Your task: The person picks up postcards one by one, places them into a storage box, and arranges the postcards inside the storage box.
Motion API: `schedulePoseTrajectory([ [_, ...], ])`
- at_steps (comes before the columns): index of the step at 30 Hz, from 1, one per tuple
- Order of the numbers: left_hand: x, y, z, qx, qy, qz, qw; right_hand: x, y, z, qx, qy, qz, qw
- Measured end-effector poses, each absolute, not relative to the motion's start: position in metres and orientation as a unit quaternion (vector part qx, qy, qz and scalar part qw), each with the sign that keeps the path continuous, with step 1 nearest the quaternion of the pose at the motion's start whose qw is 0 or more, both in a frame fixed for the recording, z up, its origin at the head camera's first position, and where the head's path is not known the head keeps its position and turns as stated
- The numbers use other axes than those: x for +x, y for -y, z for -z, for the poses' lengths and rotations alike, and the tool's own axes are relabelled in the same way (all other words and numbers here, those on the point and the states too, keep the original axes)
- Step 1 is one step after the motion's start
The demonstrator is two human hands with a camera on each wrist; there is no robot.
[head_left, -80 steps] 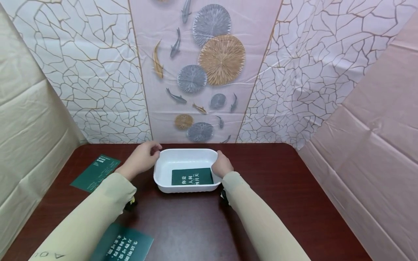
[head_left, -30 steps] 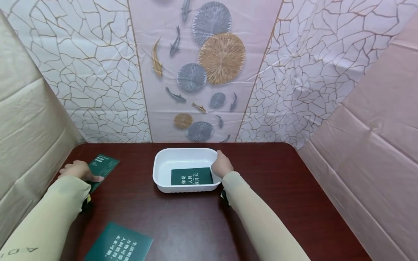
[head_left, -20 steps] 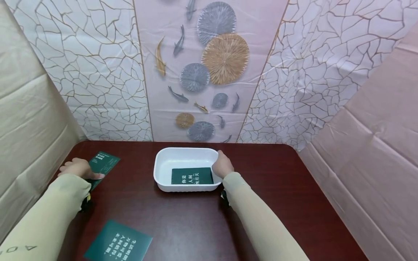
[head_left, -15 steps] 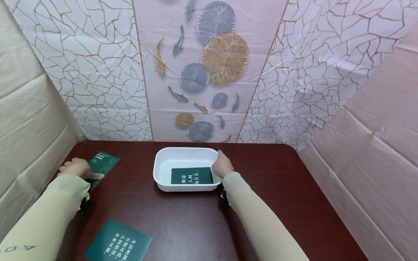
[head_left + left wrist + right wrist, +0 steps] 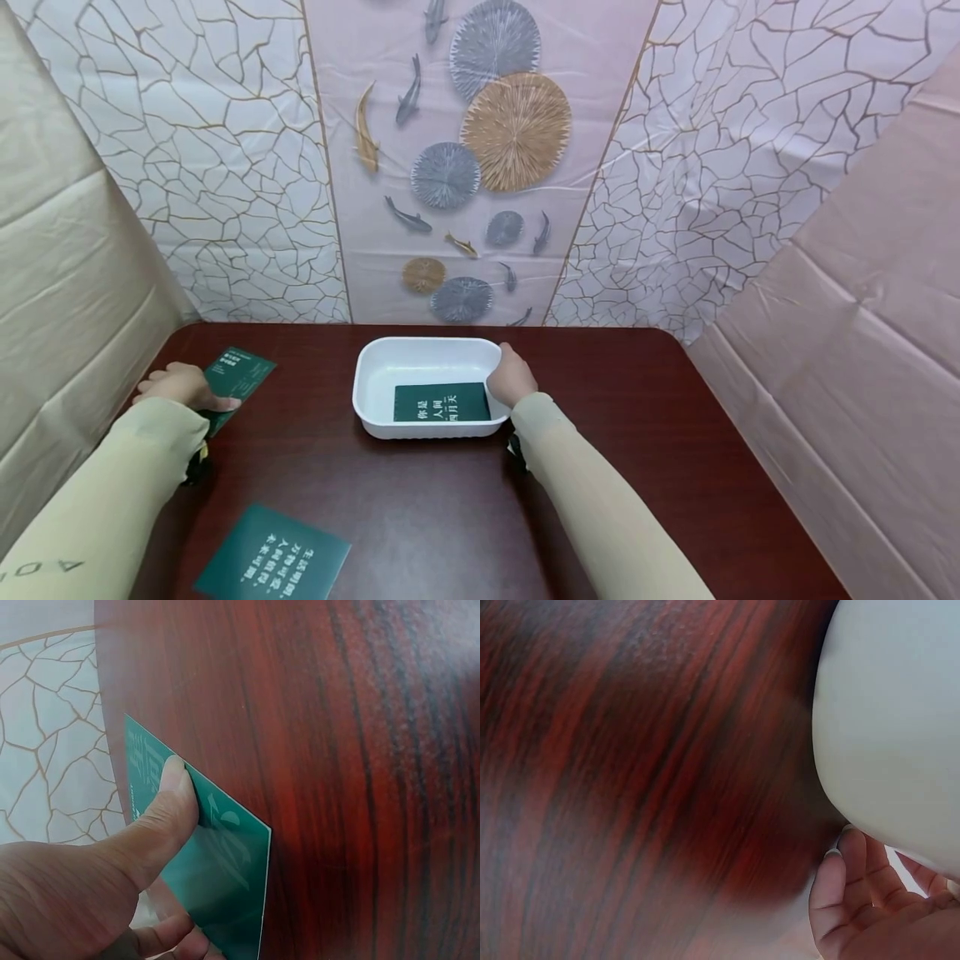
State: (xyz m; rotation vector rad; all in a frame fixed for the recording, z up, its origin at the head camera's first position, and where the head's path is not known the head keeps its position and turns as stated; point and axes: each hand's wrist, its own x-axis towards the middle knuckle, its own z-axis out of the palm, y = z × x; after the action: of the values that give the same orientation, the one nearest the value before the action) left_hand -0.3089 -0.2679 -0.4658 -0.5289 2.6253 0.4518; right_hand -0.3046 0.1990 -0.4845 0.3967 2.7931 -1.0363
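At the table's far left, my left hand (image 5: 177, 387) has a dark green printed card (image 5: 238, 377) between thumb and fingers. Up close in the left wrist view, the thumb (image 5: 175, 780) lies across the card's printed face, near one long edge, while the other fingers reach the opposite edge. A white rectangular plastic tray (image 5: 365, 387) stands at the back middle. My right hand (image 5: 512, 377) grips its right end, and the right wrist view has the fingertips against the tray's outer wall (image 5: 892, 727). Inside the tray lies another green card (image 5: 441, 403) with white characters.
Another green card (image 5: 273, 557) with white writing lies at the front left of the dark reddish-brown table (image 5: 420, 508). A patterned cloth backdrop (image 5: 442, 250) rises behind the table's back edge, and pale cloth walls (image 5: 847, 350) flank both sides.
My left hand has gone from beside the tray's left rim to the card at far left, and over the last second stays there. The right hand keeps its place at the tray.
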Motion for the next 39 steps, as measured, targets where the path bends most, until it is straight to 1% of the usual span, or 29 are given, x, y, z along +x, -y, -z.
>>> schedulePoseTrajectory([
  [4,-0.307,0.272,0.466,-0.180,-0.947,-0.170,0.204,-0.305,-0.198,0.485,0.134,-0.926,0.347,0.067],
  [10,-0.302,0.290,0.470,-0.158,-0.952,-0.185,0.185,-0.304,-0.194,0.485,0.135,-0.921,0.358,0.073],
  [16,-0.303,0.296,0.473,-0.116,-0.958,-0.192,0.179,-0.304,-0.193,0.487,0.136,-0.924,0.350,0.068],
  [18,-0.304,0.296,0.473,-0.089,-0.961,-0.198,0.173,-0.304,-0.194,0.488,0.138,-0.925,0.348,0.069],
  [21,-0.306,0.296,0.472,-0.033,-0.963,-0.225,0.148,-0.303,-0.195,0.488,0.139,-0.924,0.350,0.071],
  [23,-0.307,0.295,0.471,0.007,-0.961,-0.250,0.122,-0.303,-0.197,0.488,0.141,-0.923,0.352,0.072],
  [25,-0.309,0.293,0.470,0.029,-0.954,-0.282,0.097,-0.304,-0.198,0.488,0.140,-0.923,0.350,0.072],
  [32,-0.315,0.279,0.470,0.029,-0.930,-0.363,0.046,-0.303,-0.200,0.486,0.134,-0.926,0.346,0.069],
  [39,-0.314,0.273,0.461,0.036,-0.932,-0.357,-0.046,-0.304,-0.199,0.485,0.131,-0.927,0.344,0.068],
])
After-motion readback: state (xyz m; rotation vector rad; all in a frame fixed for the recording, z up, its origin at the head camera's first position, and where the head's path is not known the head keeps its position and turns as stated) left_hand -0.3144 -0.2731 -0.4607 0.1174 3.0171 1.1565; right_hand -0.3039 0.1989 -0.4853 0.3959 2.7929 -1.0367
